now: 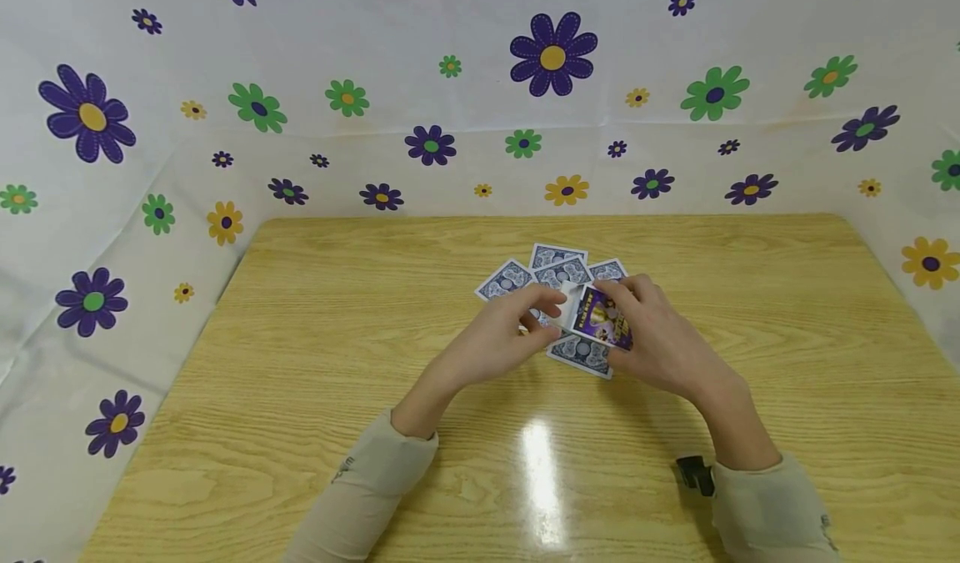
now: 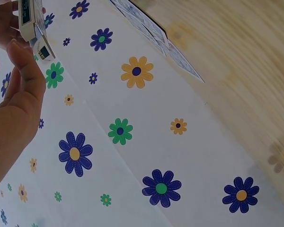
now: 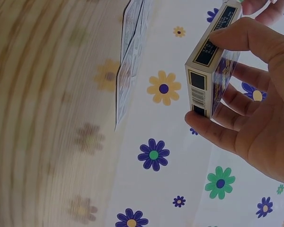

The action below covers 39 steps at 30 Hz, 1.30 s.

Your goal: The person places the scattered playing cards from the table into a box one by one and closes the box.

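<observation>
My right hand (image 1: 667, 342) holds a small purple and gold card box (image 1: 600, 317) above the table; in the right wrist view the thumb lies along one narrow side of the box (image 3: 213, 61) and the fingers lie along the other. The box's white flap (image 1: 567, 303) stands out at its left end. Beside that end is my left hand (image 1: 495, 338), fingers bent and thumb apart from them; in the left wrist view the hand (image 2: 21, 99) is just below the flap (image 2: 43, 51). Whether it touches the flap, I cannot tell. Several blue-backed cards (image 1: 506, 279) lie overlapping beneath.
The wooden table (image 1: 337, 313) bears a small black object (image 1: 696, 475) near my right sleeve. A white cloth (image 1: 300, 29) printed with flowers hangs behind the table and at both its sides.
</observation>
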Each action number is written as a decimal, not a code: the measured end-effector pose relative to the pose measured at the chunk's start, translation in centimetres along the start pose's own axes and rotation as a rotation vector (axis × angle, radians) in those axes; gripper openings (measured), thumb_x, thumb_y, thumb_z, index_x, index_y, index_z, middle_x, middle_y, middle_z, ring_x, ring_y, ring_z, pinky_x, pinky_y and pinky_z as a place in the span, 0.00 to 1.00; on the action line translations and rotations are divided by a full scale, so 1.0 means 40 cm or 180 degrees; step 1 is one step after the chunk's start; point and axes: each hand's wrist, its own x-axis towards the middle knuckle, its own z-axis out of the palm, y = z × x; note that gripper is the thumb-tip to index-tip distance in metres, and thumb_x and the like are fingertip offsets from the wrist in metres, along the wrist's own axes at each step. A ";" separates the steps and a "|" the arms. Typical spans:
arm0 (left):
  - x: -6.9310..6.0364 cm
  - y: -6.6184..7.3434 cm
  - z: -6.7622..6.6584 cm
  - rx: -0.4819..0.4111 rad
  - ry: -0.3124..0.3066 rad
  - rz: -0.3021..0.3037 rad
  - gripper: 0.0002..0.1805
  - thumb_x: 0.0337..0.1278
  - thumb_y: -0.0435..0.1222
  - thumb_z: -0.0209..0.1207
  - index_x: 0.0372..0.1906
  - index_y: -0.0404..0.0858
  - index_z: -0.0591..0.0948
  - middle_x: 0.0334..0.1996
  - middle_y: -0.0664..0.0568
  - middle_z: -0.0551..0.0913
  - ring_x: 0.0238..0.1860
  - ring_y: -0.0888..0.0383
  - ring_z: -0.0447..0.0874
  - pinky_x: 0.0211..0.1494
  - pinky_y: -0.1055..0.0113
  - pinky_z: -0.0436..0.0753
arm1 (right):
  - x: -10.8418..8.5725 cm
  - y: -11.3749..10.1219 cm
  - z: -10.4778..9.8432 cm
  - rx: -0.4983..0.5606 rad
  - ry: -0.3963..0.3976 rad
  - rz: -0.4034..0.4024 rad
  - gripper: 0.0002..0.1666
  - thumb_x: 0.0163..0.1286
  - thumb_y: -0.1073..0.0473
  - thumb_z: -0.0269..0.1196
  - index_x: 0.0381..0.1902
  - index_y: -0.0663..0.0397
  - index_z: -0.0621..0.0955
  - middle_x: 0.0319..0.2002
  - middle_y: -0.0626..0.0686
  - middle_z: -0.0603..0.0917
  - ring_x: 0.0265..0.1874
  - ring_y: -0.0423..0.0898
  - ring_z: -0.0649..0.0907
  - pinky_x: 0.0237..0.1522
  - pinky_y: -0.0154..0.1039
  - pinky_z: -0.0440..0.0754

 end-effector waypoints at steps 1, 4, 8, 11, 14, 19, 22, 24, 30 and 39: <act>-0.001 0.000 -0.002 0.0002 0.0015 -0.0009 0.21 0.67 0.34 0.59 0.63 0.36 0.75 0.50 0.47 0.82 0.40 0.58 0.82 0.39 0.68 0.82 | 0.001 0.000 -0.001 0.0012 -0.0007 0.0006 0.49 0.54 0.66 0.71 0.73 0.57 0.63 0.59 0.63 0.66 0.52 0.55 0.71 0.54 0.53 0.78; -0.001 -0.002 -0.006 0.0010 0.0047 -0.0022 0.21 0.68 0.34 0.59 0.63 0.36 0.75 0.50 0.48 0.83 0.40 0.58 0.82 0.40 0.68 0.82 | 0.003 0.004 -0.005 0.0038 -0.0025 0.0040 0.50 0.54 0.66 0.71 0.73 0.57 0.63 0.60 0.64 0.66 0.53 0.56 0.71 0.55 0.55 0.78; -0.001 -0.006 -0.012 0.0041 0.0077 -0.0013 0.20 0.67 0.33 0.58 0.62 0.36 0.75 0.49 0.47 0.83 0.40 0.58 0.82 0.40 0.68 0.83 | 0.003 0.011 -0.012 0.0053 -0.0010 0.0098 0.50 0.54 0.66 0.71 0.73 0.58 0.63 0.61 0.65 0.65 0.54 0.58 0.72 0.57 0.57 0.77; -0.002 -0.011 -0.017 0.0045 0.0074 -0.0034 0.19 0.68 0.33 0.58 0.62 0.37 0.75 0.49 0.47 0.83 0.41 0.57 0.82 0.40 0.68 0.82 | 0.003 0.016 -0.017 0.0051 0.0014 0.0130 0.49 0.55 0.66 0.71 0.73 0.59 0.63 0.61 0.65 0.65 0.54 0.59 0.72 0.57 0.57 0.77; -0.004 -0.015 -0.024 0.0048 0.0076 -0.0030 0.19 0.69 0.33 0.57 0.62 0.37 0.75 0.48 0.48 0.83 0.42 0.57 0.81 0.41 0.67 0.82 | 0.003 0.018 -0.020 0.0024 0.0034 0.0134 0.49 0.54 0.67 0.71 0.73 0.60 0.63 0.60 0.66 0.65 0.53 0.59 0.71 0.56 0.56 0.78; -0.007 -0.023 -0.036 0.0144 0.0121 -0.0043 0.18 0.69 0.34 0.57 0.61 0.38 0.77 0.46 0.49 0.84 0.41 0.57 0.81 0.41 0.67 0.82 | 0.003 0.019 -0.022 0.0024 0.0054 0.0150 0.50 0.53 0.67 0.70 0.73 0.60 0.63 0.60 0.66 0.65 0.53 0.59 0.71 0.55 0.56 0.79; -0.008 -0.027 -0.042 0.0250 0.0118 -0.0088 0.17 0.69 0.34 0.57 0.60 0.38 0.77 0.46 0.48 0.84 0.41 0.56 0.81 0.41 0.67 0.81 | 0.004 0.020 -0.022 0.0051 0.0050 0.0174 0.50 0.53 0.68 0.70 0.73 0.59 0.63 0.61 0.65 0.64 0.53 0.59 0.71 0.55 0.56 0.79; -0.007 -0.029 -0.046 0.0365 0.0099 -0.0156 0.17 0.69 0.34 0.57 0.60 0.37 0.77 0.46 0.47 0.84 0.41 0.56 0.81 0.42 0.66 0.81 | 0.004 0.022 -0.023 0.0065 0.0037 0.0191 0.50 0.53 0.68 0.70 0.73 0.59 0.63 0.61 0.65 0.64 0.53 0.59 0.71 0.55 0.56 0.79; 0.005 -0.026 -0.051 0.0876 0.0086 -0.0478 0.18 0.68 0.38 0.58 0.59 0.37 0.78 0.48 0.47 0.84 0.45 0.54 0.82 0.45 0.62 0.82 | -0.001 0.030 -0.034 0.0094 0.0059 0.0213 0.49 0.55 0.67 0.70 0.73 0.59 0.63 0.61 0.67 0.64 0.51 0.60 0.72 0.54 0.56 0.79; 0.071 -0.064 -0.025 0.1550 -0.0340 -0.0584 0.22 0.67 0.37 0.58 0.64 0.40 0.75 0.60 0.48 0.77 0.60 0.52 0.77 0.60 0.59 0.78 | -0.010 0.038 -0.045 0.0031 0.0055 0.0255 0.49 0.54 0.66 0.70 0.73 0.59 0.63 0.60 0.67 0.65 0.52 0.60 0.71 0.55 0.58 0.78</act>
